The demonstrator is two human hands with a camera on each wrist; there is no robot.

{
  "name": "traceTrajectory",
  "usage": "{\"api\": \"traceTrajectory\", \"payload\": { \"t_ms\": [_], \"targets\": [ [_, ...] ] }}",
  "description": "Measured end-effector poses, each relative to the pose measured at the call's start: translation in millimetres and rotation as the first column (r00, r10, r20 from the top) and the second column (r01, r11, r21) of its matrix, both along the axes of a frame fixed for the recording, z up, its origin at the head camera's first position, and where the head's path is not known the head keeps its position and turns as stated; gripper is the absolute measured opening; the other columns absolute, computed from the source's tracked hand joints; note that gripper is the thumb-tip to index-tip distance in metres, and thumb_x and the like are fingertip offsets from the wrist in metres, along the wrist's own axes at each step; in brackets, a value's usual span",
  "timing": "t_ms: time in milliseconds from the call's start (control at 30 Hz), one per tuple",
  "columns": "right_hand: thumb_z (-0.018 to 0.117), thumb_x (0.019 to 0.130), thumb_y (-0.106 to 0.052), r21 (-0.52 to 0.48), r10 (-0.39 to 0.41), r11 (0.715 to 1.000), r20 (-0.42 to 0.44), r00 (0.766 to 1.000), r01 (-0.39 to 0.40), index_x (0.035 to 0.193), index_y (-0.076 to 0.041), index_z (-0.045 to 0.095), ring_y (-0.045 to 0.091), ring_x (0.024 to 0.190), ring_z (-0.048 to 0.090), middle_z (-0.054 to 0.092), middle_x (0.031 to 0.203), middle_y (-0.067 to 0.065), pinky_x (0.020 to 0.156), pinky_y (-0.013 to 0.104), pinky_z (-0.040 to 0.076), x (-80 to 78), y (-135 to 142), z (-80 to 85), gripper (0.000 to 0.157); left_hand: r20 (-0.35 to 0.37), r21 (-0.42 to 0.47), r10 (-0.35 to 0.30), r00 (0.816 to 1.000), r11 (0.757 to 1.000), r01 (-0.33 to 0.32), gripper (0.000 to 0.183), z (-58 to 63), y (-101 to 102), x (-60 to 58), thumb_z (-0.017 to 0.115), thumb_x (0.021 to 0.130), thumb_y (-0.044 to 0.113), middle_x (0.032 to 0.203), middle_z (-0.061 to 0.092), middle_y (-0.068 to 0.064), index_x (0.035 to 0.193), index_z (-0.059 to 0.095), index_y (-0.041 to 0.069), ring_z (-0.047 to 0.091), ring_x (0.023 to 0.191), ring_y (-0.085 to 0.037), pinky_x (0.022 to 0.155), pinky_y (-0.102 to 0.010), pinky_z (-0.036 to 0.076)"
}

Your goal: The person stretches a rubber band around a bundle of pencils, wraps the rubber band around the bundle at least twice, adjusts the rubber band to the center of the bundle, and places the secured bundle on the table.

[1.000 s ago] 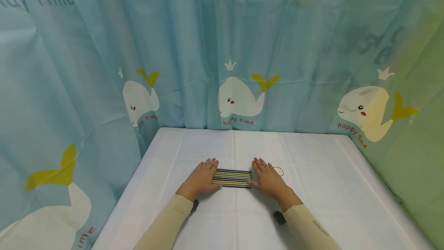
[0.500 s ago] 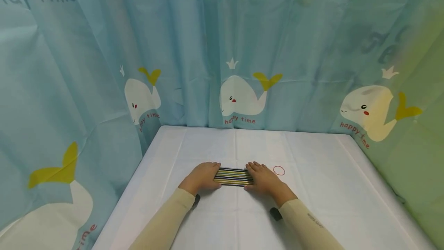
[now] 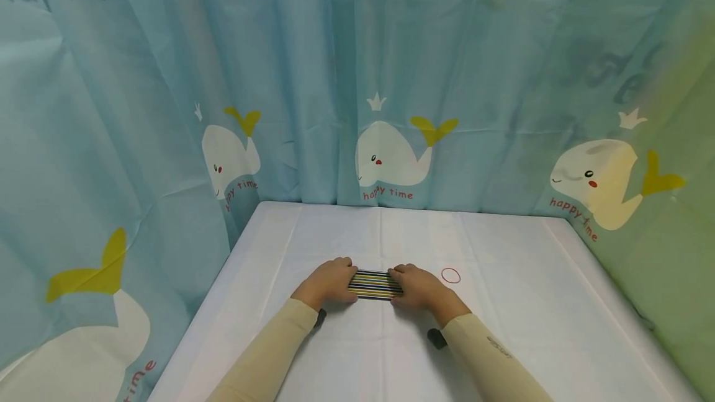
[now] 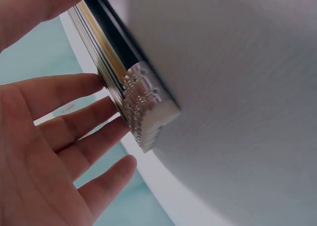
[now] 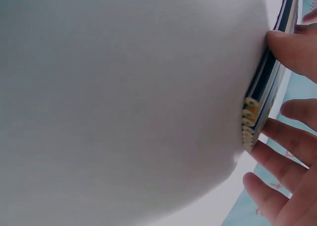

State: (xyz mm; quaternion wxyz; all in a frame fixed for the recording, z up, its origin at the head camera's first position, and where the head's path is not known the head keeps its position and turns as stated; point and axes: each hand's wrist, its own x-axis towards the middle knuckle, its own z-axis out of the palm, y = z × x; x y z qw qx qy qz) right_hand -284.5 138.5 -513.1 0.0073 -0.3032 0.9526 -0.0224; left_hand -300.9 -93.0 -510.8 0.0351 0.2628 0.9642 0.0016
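A flat row of pencils (image 3: 375, 285), black and yellow striped, lies side by side on the white table. My left hand (image 3: 332, 280) spans its left end, thumb at the near edge and fingers at the far side. White erasers (image 4: 163, 112) and shiny metal ferrules show at that end in the left wrist view. Over the right end, my right hand (image 3: 419, 288) grips the row in the same way. In the right wrist view its thumb (image 5: 292, 50) presses the near pencil, with fingertips along the other side, near the pale tips (image 5: 249, 118).
A thin red ring (image 3: 451, 283), like a rubber band, lies right of the right hand. The white-covered table (image 3: 503, 253) ends at blue-green curtains (image 3: 313, 79) printed with whales, on the back and both sides. Dark wrist devices (image 3: 437, 338) sit under the sleeves.
My right hand has moved left onto the pencils, its fingers bending from straight to curled round their end. My left fingers have also curled in. The red ring now shows fully.
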Motion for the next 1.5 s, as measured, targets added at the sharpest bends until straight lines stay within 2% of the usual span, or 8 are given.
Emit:
{"api": "traceTrajectory", "payload": {
  "t_ms": [200, 367, 567, 867, 1000, 1300, 1500],
  "targets": [
    [0.063, 0.068, -0.036, 0.019, -0.019, 1.000, 0.018, 1.000, 0.018, 0.125, -0.014, 0.051, 0.016, 0.093, 0.048, 0.052, 0.111, -0.001, 0.078, 0.033, 0.042, -4.9, -7.1, 0.4, 0.062, 0.040, 0.004, 0.005, 0.999, 1.000, -0.005, 0.059, 3.5, 1.6, -3.4, 0.071, 0.060, 0.052, 0.084, 0.046, 0.007, 0.106, 0.059, 0.016, 0.044, 0.073, -0.010, 0.067, -0.028, 0.042],
    [0.063, 0.065, -0.033, 0.026, -0.022, 0.999, 0.018, 1.000, 0.021, 0.116, -0.017, 0.057, 0.012, 0.081, 0.045, 0.050, 0.097, -0.005, 0.069, 0.030, 0.042, -7.5, -11.9, 0.5, 0.054, 0.050, 0.013, -0.035, 0.998, 0.999, 0.035, 0.061, 7.5, 1.3, -4.2, 0.072, 0.061, 0.050, 0.085, 0.047, 0.007, 0.109, 0.058, 0.015, 0.045, 0.074, -0.010, 0.068, -0.029, 0.042],
    [0.063, 0.062, -0.032, 0.034, -0.045, 0.998, 0.031, 0.998, 0.044, 0.110, -0.019, 0.059, 0.012, 0.075, 0.043, 0.047, 0.086, -0.008, 0.065, 0.030, 0.041, -9.2, -16.2, 3.1, 0.050, 0.065, 0.014, -0.047, 0.997, 0.999, 0.047, 0.058, 9.3, 2.5, -4.1, 0.072, 0.063, 0.048, 0.084, 0.046, 0.007, 0.110, 0.058, 0.017, 0.044, 0.073, -0.010, 0.066, -0.029, 0.042],
    [0.064, 0.061, -0.029, 0.055, -0.086, 0.995, 0.085, 0.993, 0.082, 0.105, -0.018, 0.059, 0.012, 0.070, 0.044, 0.046, 0.080, -0.009, 0.063, 0.031, 0.041, -9.1, -21.9, 6.1, 0.046, 0.071, 0.015, -0.081, 0.994, 0.997, 0.081, 0.043, 10.8, 4.1, -4.7, 0.072, 0.064, 0.043, 0.075, 0.045, 0.009, 0.097, 0.062, 0.019, 0.044, 0.066, -0.010, 0.059, -0.027, 0.039],
    [0.064, 0.060, -0.028, 0.055, -0.087, 0.995, 0.091, 0.992, 0.082, 0.103, -0.018, 0.060, 0.011, 0.067, 0.044, 0.045, 0.077, -0.009, 0.062, 0.031, 0.041, -8.6, -23.5, 5.7, 0.044, 0.080, 0.000, -0.074, 0.994, 0.997, 0.074, 0.040, 9.7, 5.1, -4.1, 0.072, 0.065, 0.043, 0.073, 0.045, 0.010, 0.095, 0.062, 0.019, 0.044, 0.064, -0.009, 0.058, -0.027, 0.039],
    [0.065, 0.058, -0.028, 0.051, -0.081, 0.996, 0.091, 0.993, 0.076, 0.088, -0.019, 0.057, 0.012, 0.059, 0.043, 0.044, 0.069, -0.009, 0.055, 0.029, 0.037, -8.3, -25.3, 8.6, 0.033, 0.052, 0.020, -0.113, 0.992, 0.994, 0.112, 0.030, 10.4, 6.1, -1.6, 0.073, 0.062, 0.038, 0.068, 0.045, 0.010, 0.083, 0.061, 0.019, 0.044, 0.059, -0.009, 0.054, -0.026, 0.038],
    [0.065, 0.058, -0.028, 0.072, -0.083, 0.995, 0.110, 0.990, 0.076, 0.085, -0.020, 0.055, 0.013, 0.058, 0.043, 0.044, 0.067, -0.009, 0.054, 0.030, 0.036, -8.7, -27.0, 6.0, 0.030, 0.057, 0.014, -0.114, 0.992, 0.993, 0.114, 0.026, 11.2, 7.5, 0.6, 0.074, 0.060, 0.037, 0.064, 0.046, 0.011, 0.074, 0.059, 0.021, 0.043, 0.056, -0.009, 0.053, -0.026, 0.038]
  ]
}}
